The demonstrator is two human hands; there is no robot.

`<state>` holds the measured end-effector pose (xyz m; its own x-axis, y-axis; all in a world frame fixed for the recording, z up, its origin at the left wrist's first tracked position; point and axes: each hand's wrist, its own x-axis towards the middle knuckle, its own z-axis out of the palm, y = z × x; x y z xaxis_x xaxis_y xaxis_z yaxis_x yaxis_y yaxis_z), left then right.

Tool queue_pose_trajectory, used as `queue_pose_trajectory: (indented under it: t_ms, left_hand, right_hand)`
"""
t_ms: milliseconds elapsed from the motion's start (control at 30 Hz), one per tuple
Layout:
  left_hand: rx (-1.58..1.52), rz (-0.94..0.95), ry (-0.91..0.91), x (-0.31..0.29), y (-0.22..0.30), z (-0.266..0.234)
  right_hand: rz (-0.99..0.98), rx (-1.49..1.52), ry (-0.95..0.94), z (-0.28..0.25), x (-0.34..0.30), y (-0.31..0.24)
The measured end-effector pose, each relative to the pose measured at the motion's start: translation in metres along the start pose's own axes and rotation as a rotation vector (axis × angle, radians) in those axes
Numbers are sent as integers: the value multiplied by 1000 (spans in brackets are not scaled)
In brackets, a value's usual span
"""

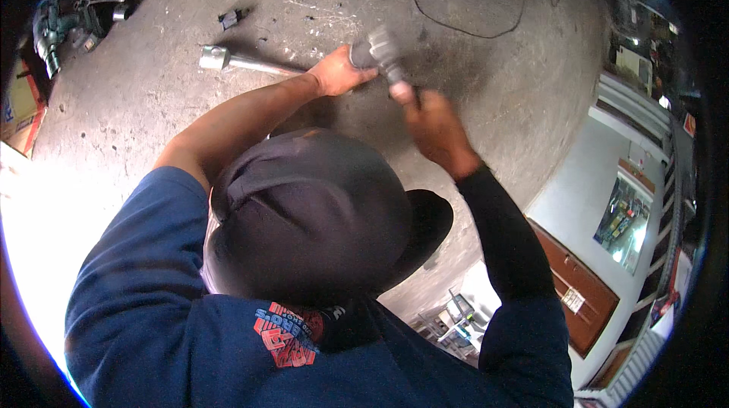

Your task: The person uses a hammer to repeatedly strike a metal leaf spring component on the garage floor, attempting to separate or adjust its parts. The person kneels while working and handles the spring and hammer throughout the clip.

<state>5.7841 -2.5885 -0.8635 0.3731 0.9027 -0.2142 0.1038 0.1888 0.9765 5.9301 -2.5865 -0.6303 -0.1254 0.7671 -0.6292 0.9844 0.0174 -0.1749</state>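
A dark cap and blue shirt hide the lower middle. At twelve o'clock, the left hand [338, 71] is closed around a blurred grey metal part [377, 49] over the concrete floor [486, 96]. The right hand [434, 125] grips a small tool [400, 86]; its shape is smeared. A long silver socket wrench [239, 62] lies at eleven o'clock.

Both arms are reaching forward and meeting in the middle. The left hand [336, 72] is sitting palm-down with its forearm bare. The right hand [434, 125], dark sleeve up to the wrist, is looking blurred, fingers curling closed.
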Motion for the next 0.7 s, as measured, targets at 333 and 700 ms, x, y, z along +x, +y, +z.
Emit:
queue_pose_trajectory:
  t_ms: [333,700]
  left_hand:
    - [-104,-223,-104,10,10,3]
    - [-51,20,-89,4,25,1]
  right_hand:
    - [-373,530,649,-104,-38,-46]
    - [-244,258,616,-6,-12,-25]
